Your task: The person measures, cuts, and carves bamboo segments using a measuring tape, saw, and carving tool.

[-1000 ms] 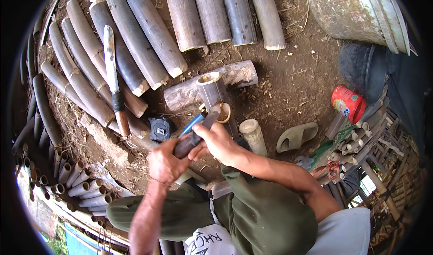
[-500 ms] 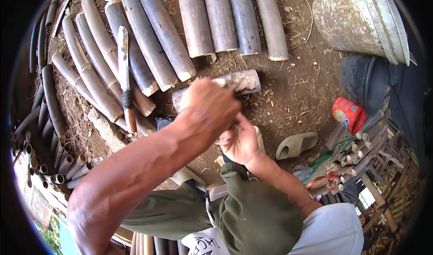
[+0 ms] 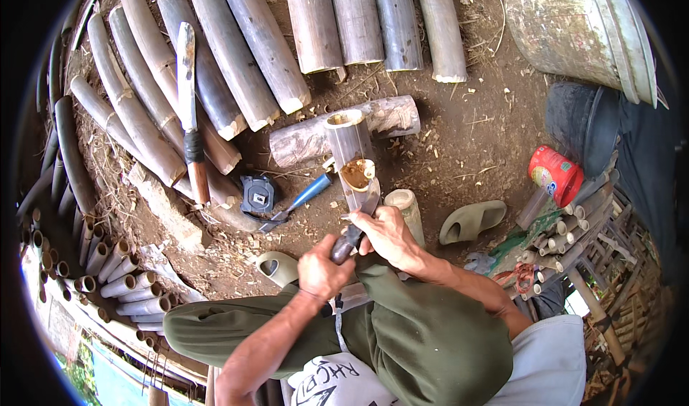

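My left hand point(image 3: 323, 271) is closed round the dark handle of a knife point(image 3: 347, 244), low in front of my knees. My right hand point(image 3: 391, 235) grips the same knife where handle and blade meet, thumb and fingers pressed on it. Beyond the fingers, its grey blade point(image 3: 370, 199) lies against the near end of a short bamboo tube point(image 3: 349, 139). That tube has an opening cut in its side, showing brown inside, and its far end rests on a pale log point(image 3: 391, 117). My right fingers partly hide the knife.
Long bamboo sections point(image 3: 237, 54) lie beyond the log. At left are a long knife point(image 3: 188, 112), a tape measure point(image 3: 258, 194) and a blue-handled tool point(image 3: 310, 192). A bamboo cup point(image 3: 406, 208), a sandal point(image 3: 472, 221), a red container point(image 3: 555, 175) and buckets point(image 3: 574, 36) lie right.
My left hand has come back from over the log toward my lap and now holds the knife handle. The bamboo tube, tape measure and blue-handled tool have come into clear view.
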The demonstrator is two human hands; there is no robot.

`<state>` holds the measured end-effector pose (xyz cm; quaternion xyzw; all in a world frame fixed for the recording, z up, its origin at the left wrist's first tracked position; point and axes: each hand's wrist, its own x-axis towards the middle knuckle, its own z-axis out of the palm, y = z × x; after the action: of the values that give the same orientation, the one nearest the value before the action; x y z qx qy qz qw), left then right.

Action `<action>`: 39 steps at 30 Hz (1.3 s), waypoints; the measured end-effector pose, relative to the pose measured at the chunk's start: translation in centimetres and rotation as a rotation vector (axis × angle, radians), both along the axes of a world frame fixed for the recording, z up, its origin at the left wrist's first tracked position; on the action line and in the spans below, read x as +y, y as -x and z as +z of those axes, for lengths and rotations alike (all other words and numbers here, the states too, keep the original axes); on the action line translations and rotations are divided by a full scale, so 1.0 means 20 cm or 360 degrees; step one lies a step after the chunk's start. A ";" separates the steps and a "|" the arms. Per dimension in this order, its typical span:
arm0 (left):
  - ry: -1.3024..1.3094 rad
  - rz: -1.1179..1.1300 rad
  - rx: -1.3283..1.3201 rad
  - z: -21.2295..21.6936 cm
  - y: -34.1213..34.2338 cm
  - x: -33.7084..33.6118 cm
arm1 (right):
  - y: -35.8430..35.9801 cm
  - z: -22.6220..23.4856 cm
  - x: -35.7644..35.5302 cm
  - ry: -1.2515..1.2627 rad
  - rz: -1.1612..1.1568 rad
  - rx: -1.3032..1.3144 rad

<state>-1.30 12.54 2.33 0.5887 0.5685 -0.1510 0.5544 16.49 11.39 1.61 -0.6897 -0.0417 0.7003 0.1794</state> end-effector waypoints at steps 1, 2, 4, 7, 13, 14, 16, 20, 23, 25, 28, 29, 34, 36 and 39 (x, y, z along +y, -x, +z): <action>0.0137 0.0177 0.0014 0.02 -0.08 -0.04 | -0.02 0.00 0.01 0.0022 0.0176 -0.0154; 0.0207 0.0322 -0.0017 0.03 -0.14 -0.09 | -0.02 0.02 0.04 -0.0016 0.0054 -0.0231; 0.0217 0.0508 -0.0053 0.04 -0.30 -0.15 | -0.02 -0.06 0.00 -0.0252 0.0183 -0.0570; 0.0110 0.0312 -0.0069 0.01 -0.36 -0.20 | -0.04 -0.07 0.00 -0.0337 0.0216 -0.0641; -0.0853 -0.1367 0.0111 0.12 0.05 0.37 | 0.12 -0.13 -0.08 -0.0199 -0.1058 0.0996; -0.0821 -0.1627 0.0206 0.20 0.05 0.47 | 0.13 -0.12 -0.08 -0.0201 -0.1119 0.1347; -0.0528 -0.1706 0.0010 0.24 0.02 0.66 | 0.11 -0.10 -0.06 -0.0142 -0.1122 0.1461; -0.0184 -0.1581 -0.0063 0.13 0.07 0.65 | 0.08 -0.08 -0.05 -0.0044 -0.0903 0.1099; -0.0132 -0.1136 -0.0203 0.02 0.12 0.37 | 0.03 -0.08 -0.11 -0.0113 -0.0610 0.0710; -0.0231 -0.0763 -0.0211 -0.01 0.09 0.11 | -0.01 -0.02 -0.12 -0.0236 -0.0371 0.0438; -0.0836 -0.0838 -0.0406 -0.02 -0.01 0.13 | -0.08 0.10 -0.12 -0.0459 -0.0345 0.0233; -0.0928 -0.0899 -0.0418 0.02 -0.04 0.23 | -0.10 0.11 -0.10 -0.0522 -0.0458 0.0312; -0.0207 -0.1534 0.0079 0.23 -0.03 0.66 | 0.04 -0.03 -0.04 -0.0041 -0.1059 0.1171; 0.0000 -0.1512 0.0020 0.19 -0.01 0.68 | 0.05 -0.06 -0.06 -0.0041 -0.0977 0.1118; 0.0041 -0.1146 -0.0114 0.05 0.08 0.47 | 0.04 -0.06 -0.05 -0.0092 -0.0695 0.0727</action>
<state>-2.82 21.97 3.34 0.7492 0.3028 -0.3230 0.4926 15.72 10.30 0.39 -0.5018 0.1289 0.7806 0.3496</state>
